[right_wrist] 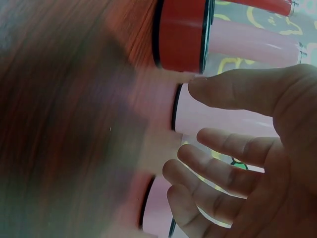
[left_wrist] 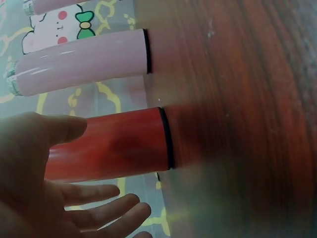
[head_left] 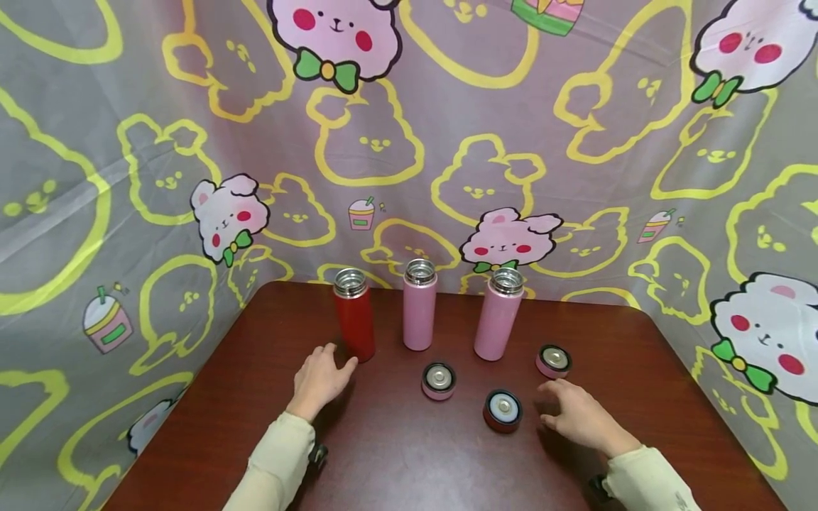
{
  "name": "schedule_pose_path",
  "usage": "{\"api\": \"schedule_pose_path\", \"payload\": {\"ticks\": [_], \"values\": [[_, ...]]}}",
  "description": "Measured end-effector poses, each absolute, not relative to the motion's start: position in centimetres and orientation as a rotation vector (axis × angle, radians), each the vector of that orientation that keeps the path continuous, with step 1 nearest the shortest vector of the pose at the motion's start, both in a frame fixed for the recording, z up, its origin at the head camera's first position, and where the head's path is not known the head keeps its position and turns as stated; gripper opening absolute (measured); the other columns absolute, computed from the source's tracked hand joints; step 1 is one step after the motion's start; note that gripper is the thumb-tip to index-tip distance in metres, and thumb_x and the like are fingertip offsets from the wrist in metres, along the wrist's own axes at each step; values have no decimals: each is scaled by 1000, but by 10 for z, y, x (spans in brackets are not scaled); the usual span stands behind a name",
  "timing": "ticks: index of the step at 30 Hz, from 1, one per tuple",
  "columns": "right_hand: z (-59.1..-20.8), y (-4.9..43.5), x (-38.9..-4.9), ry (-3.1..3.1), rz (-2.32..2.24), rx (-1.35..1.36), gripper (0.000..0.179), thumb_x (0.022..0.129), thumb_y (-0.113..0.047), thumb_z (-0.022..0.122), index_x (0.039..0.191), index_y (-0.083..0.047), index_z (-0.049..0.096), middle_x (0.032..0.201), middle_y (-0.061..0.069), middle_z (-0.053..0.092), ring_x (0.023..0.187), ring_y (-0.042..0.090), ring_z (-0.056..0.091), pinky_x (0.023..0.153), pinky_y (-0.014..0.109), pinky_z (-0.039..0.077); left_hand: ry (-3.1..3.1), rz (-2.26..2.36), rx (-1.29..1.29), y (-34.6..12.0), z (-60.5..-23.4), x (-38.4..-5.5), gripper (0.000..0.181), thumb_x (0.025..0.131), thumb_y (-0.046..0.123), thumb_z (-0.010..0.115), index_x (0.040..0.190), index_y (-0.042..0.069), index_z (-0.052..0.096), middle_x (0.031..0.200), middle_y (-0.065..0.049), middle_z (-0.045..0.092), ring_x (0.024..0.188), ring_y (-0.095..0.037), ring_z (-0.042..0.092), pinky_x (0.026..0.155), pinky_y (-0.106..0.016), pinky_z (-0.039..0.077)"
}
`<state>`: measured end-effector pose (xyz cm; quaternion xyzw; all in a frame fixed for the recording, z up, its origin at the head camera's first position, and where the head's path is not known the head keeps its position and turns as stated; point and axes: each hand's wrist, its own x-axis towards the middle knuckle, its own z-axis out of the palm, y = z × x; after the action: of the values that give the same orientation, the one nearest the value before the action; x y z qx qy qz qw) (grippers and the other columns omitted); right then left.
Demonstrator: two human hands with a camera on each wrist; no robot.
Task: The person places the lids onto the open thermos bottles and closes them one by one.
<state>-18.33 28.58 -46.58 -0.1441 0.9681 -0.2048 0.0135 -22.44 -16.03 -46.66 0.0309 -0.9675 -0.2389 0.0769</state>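
My left hand [head_left: 322, 376] is spread just in front of a red thermos bottle [head_left: 355, 323], thumb and fingers to either side of it in the left wrist view. Two lidless pink bottles stand to its right, a middle pink bottle [head_left: 419, 312] and a right pink bottle [head_left: 498, 319]. The red bottle has no lid on either. My right hand [head_left: 584, 417], fingers loosely bent and holding nothing, hovers between a red lid [head_left: 502, 410] and a pink lid [head_left: 553, 361]. Another pink lid [head_left: 439, 381] lies before the middle bottle. All three lids show their inner sides upward.
The bottles and lids are on a dark reddish-brown wooden table [head_left: 409, 461]. A grey curtain [head_left: 383, 128] with cartoon rabbits and yellow outlines rises behind the table and along both its sides.
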Motion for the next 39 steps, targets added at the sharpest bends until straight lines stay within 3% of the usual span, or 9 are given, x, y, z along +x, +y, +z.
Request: {"api": "schedule_pose_path", "payload": {"ticks": [8,15,27,39], "values": [[-474,278,-184,2986,-672,-536,50,67,-11,82,112,-2,60,109,8,61,101,27,58,84,47,47,-2885,-777,198,-161,-469,-240,83,84,53,59,134,-10,39,124,-29,49,107,-44,52,80,-58,46],[-479,272,-185,2893,-736,-575,60,65,-14,85,117,-3,57,112,6,60,102,26,57,85,47,47,-2803,-907,289,-162,-472,-251,95,80,55,63,142,-7,26,132,-29,40,115,-45,43,85,-60,43],[-480,267,-186,2859,-687,-630,69,62,-19,87,120,-2,54,113,8,58,100,25,57,84,47,48,-2630,-1202,231,-153,-476,-268,96,78,55,68,145,1,25,138,-23,38,123,-41,41,97,-58,36],[-484,257,-190,2883,-683,-747,75,60,-31,88,121,-3,53,113,3,56,105,21,54,88,44,46,-2404,-1460,130,-147,-477,-278,93,76,40,77,145,4,26,134,-19,43,122,-33,43,101,-49,35]]}}
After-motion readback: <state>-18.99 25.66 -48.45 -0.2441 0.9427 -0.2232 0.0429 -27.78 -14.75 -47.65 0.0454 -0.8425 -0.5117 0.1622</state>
